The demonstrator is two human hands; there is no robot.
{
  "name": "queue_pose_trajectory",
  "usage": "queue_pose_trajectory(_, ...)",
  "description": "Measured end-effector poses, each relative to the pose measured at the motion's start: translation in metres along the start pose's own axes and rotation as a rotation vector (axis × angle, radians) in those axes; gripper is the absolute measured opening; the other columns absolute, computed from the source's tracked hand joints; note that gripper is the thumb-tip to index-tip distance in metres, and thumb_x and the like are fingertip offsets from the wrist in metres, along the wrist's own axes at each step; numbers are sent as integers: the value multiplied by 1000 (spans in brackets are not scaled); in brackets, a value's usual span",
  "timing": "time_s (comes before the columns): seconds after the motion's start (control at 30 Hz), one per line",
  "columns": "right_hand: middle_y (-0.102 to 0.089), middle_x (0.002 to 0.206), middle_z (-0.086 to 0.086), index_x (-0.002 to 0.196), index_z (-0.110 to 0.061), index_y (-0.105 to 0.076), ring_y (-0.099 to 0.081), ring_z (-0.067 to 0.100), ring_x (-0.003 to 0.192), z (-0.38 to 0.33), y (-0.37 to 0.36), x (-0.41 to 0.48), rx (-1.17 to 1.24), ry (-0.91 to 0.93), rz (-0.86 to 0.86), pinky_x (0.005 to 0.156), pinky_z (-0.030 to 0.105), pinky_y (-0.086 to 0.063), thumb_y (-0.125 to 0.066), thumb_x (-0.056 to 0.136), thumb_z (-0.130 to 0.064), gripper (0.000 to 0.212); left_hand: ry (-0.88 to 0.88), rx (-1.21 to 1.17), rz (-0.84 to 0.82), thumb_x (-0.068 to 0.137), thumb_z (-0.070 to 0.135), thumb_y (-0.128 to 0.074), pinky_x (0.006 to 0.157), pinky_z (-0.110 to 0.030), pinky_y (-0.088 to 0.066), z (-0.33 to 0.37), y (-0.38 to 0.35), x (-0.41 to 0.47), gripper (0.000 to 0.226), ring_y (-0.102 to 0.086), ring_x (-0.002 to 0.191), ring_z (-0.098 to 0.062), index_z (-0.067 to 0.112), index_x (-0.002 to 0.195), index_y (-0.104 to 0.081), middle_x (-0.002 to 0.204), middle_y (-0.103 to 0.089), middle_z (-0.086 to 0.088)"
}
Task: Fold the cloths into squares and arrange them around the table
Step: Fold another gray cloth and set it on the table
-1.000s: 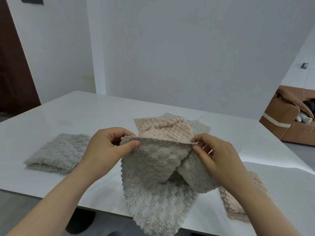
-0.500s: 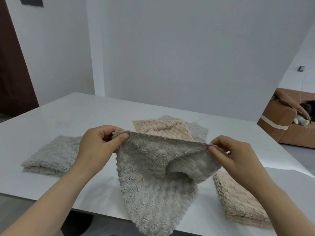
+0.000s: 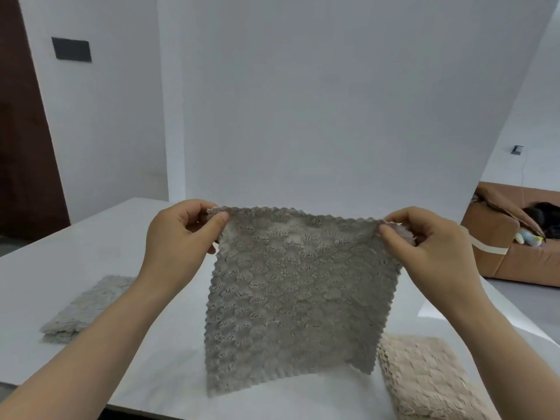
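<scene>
A grey textured cloth (image 3: pixel 297 298) hangs spread flat in the air above the white table (image 3: pixel 91 256). My left hand (image 3: pixel 178 234) pinches its top left corner and my right hand (image 3: pixel 424 237) pinches its top right corner. The cloth's lower edge hangs near the table's front part. A folded light grey cloth (image 3: pixel 81 307) lies on the table at the left. A folded beige cloth (image 3: pixel 424 380) lies at the front right. The hanging cloth hides whatever lies behind it on the table.
White walls stand behind the table. A dark door (image 3: pixel 21 147) is at the far left. A brown sofa (image 3: pixel 500 244) with things on it stands to the right, beyond the table's edge.
My hands have moved apart and upward, and the grey cloth has opened from a bunched shape into a flat hanging sheet. It now covers the cloths that lay behind it.
</scene>
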State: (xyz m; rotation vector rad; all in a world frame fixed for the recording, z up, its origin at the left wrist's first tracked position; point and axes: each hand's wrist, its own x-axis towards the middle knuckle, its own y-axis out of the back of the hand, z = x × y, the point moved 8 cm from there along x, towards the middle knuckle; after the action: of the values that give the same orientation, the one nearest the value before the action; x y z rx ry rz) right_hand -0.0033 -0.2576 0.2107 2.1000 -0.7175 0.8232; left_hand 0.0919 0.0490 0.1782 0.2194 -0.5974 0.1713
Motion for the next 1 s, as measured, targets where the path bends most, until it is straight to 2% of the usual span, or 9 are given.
queue_pose_trajectory(0.17, -59, 56, 8, 78, -19, -65, -44, 13, 44, -12, 13, 11, 179, -80, 36, 48, 19, -39, -68, 83, -11, 10, -11, -63, 53, 86, 20, -67, 45, -10, -42, 15, 8, 7, 14, -50, 40, -6, 12, 74, -68, 51, -56, 5)
queue_pose_trajectory(0.23, -54, 49, -2, 81, -16, -65, -41, 7, 41, -9, 17, 15, 248, -125, 46, 45, 16, -36, -67, 84, -10, 7, -23, -71, 69, 86, 19, -67, 44, -10, -41, 19, 10, 10, 14, -49, 39, -6, 11, 75, -68, 48, -55, 6)
queue_pose_trajectory(0.33, -50, 43, -9, 85, -16, -65, -41, 3, 38, 5, 7, 14, 235, -206, -4, 48, 21, -35, -66, 84, -11, 6, -10, -32, 64, 86, 18, -67, 42, -9, -40, 14, 5, 10, 16, -49, 38, -3, 8, 75, -67, 51, -56, 1)
queue_pose_trajectory(0.47, -57, 49, -3, 85, -22, -65, -52, 3, 41, 32, -30, -2, 114, -299, -140, 51, 24, -43, -66, 84, -16, 7, 129, 38, -36, 85, 17, -68, 42, -9, -43, -17, -21, 4, 19, -52, 35, -1, 1, 74, -67, 55, -61, -7)
queue_pose_trajectory(0.53, -60, 52, 1, 85, -21, -65, -55, 5, 43, 40, -44, -11, 124, -323, -179, 47, 19, -46, -64, 86, -14, 7, 183, 32, -54, 84, 17, -69, 43, -13, -46, -32, -29, -2, 20, -55, 37, -4, 2, 73, -67, 55, -62, -8)
queue_pose_trajectory(0.77, -49, 44, 3, 79, -15, -71, -51, 17, 39, 41, -64, -31, 252, -343, -239, 42, 20, -42, -53, 86, 1, 25, 294, -79, -70, 87, 17, -66, 49, -20, -52, -58, -44, -25, 17, -60, 44, -10, 5, 75, -69, 54, -65, -6)
queue_pose_trajectory(0.87, -47, 45, -1, 83, -10, -70, -47, 16, 38, 49, -66, -34, 360, -432, -215, 39, 22, -39, -50, 88, 3, 24, 420, -189, -3, 89, 16, -64, 46, -17, -51, -73, -41, -28, 20, -59, 42, -9, 4, 73, -66, 49, -62, -2)
queue_pose_trajectory(1.0, -46, 46, -7, 90, -7, -65, -45, 12, 39, 67, -70, -35, 496, -586, -207, 39, 19, -38, -50, 91, 2, 17, 694, -447, 34, 89, 15, -61, 41, -14, -49, -93, -48, -31, 23, -55, 37, -7, 5, 69, -58, 49, -59, -5)
